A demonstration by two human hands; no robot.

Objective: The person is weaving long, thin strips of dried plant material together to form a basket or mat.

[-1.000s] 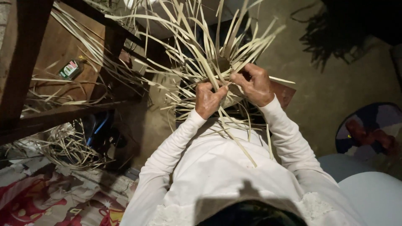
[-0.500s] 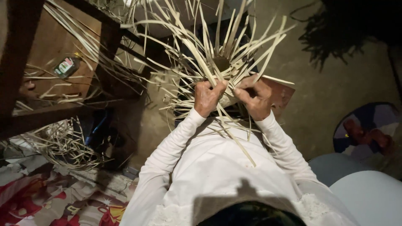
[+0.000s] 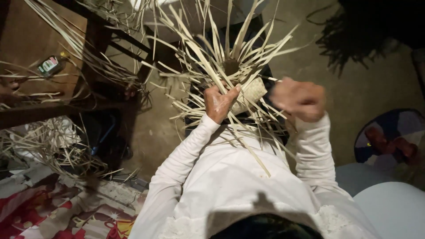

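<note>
Woven basket, half-made of pale strips, sits just above my lap with its loose strips fanning outward. My left hand pinches strips at its edge; my right hand is blurred, so its grip I cannot tell. Beyond, more strips lie on a wooden table.

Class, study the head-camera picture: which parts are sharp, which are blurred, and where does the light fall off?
Head view: the left hand gripping the pale woven strips is sharp and brightly lit; the right hand is smeared by motion blur; the floor's upper right corner sinks into deep shadow; a head shadow darkens the white garment at the bottom.
</note>
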